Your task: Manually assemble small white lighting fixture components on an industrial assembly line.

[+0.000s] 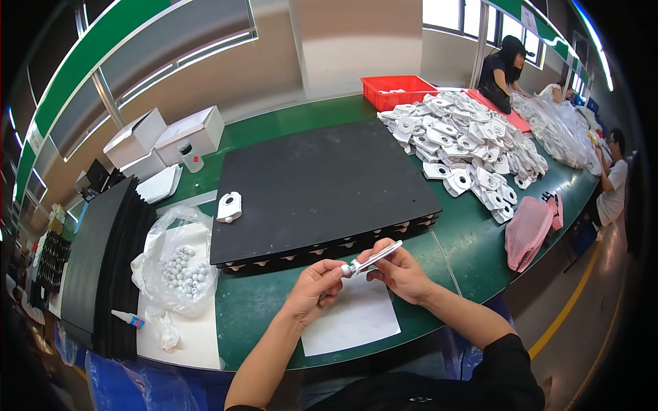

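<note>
My left hand (317, 290) pinches a small white ball (346, 270) between thumb and fingers. In my right hand (403, 274) is a flat white plastic part (379, 254), seen nearly edge-on. The ball sits against the near end of this part, where a small collar shows; whether it is seated cannot be made out. Both hands are above a white paper sheet (353, 322) at the table's front edge. Another white plastic part (229, 207), with a dark round hole, lies on the stacked black boards (322, 185).
A heap of white plastic parts (473, 140) covers the right side, beside a red crate (397, 85) and pink mesh bag (528, 233). Left are a plastic bag of white balls (184, 270), a glue bottle (128, 318), a clear bottle (190, 157) and white boxes (188, 137). Co-workers are at right.
</note>
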Action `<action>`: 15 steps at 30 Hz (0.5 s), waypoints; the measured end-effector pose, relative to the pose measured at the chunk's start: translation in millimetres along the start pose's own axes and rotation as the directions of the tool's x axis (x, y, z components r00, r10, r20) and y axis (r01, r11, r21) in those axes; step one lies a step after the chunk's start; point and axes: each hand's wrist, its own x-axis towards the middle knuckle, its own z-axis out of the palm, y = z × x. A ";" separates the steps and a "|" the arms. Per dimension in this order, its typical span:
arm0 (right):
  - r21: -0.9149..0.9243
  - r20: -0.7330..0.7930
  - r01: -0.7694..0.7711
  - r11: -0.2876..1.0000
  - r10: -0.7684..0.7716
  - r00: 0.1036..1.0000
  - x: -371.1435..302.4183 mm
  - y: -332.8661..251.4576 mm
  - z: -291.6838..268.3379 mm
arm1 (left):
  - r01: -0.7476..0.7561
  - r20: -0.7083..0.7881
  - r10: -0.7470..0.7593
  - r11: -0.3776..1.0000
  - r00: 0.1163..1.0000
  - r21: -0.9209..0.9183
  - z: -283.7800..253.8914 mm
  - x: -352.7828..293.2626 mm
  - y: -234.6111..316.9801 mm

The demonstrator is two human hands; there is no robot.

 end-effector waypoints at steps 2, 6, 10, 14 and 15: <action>-0.023 0.016 0.009 1.000 -0.009 1.000 0.4 0.0 -0.4 | 0.004 0.005 -0.004 1.000 1.000 0.007 0.1 0.0 -0.7; -0.042 0.007 -0.003 0.999 0.004 1.000 -0.2 -0.4 1.1 | 0.011 0.015 -0.012 1.000 1.000 0.021 -0.4 -0.4 -3.1; -0.049 0.030 0.026 0.998 -0.024 0.999 -0.1 -0.3 0.2 | 0.018 0.029 -0.018 1.000 0.999 -0.005 -1.7 0.5 -4.9; -0.049 0.041 0.027 0.998 -0.025 0.999 -0.4 -0.8 -0.3 | 0.036 0.046 -0.035 0.999 0.998 -0.034 -1.6 0.8 -5.1; -0.049 0.041 0.027 0.998 -0.025 0.999 -0.4 -0.9 -0.2 | 0.038 0.052 -0.037 0.999 0.998 -0.028 -1.3 0.8 -5.0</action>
